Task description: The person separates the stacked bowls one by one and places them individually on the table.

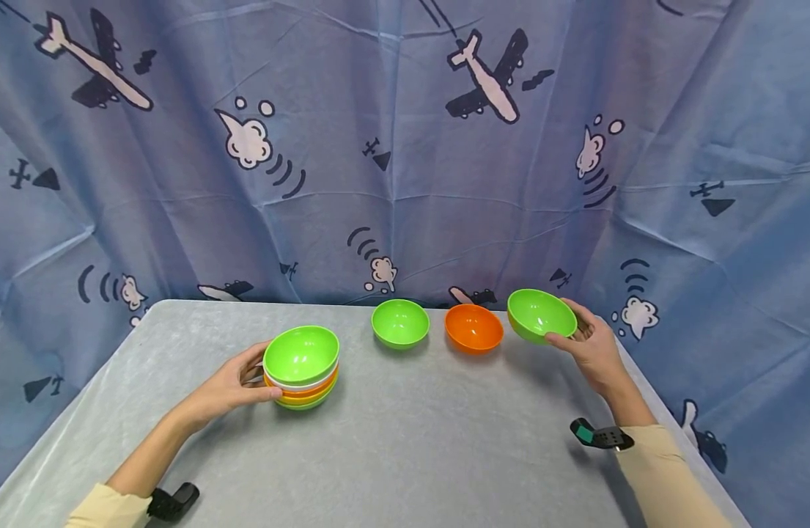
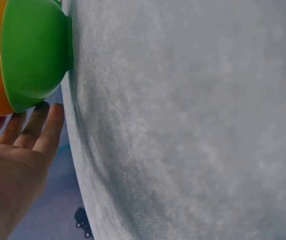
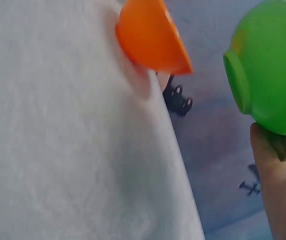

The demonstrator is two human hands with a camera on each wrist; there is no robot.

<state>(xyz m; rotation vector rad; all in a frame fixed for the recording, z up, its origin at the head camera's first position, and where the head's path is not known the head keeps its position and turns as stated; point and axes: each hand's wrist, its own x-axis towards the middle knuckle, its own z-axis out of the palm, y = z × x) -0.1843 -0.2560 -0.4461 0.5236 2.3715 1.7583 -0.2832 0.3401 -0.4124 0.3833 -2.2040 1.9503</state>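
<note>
My left hand [image 1: 229, 385] holds the side of a stack of bowls, thumb in front and fingers behind. A green bowl [image 1: 302, 355] tops the stack; white, orange and yellow rims show below it. At the bottom is another green bowl [image 2: 37, 55], standing on the table in the left wrist view. On the right, my right hand [image 1: 597, 350] grips a green bowl [image 1: 542, 315] by its right side. That bowl is slightly tilted and off the table, its foot visible in the right wrist view. An orange bowl [image 1: 473, 330] stands just left of it.
Another green bowl [image 1: 400, 324] stands upright near the table's back edge, left of the orange one. A pale grey cloth covers the table [image 1: 405, 447]. Behind it hangs a blue curtain [image 1: 352, 147] printed with planes.
</note>
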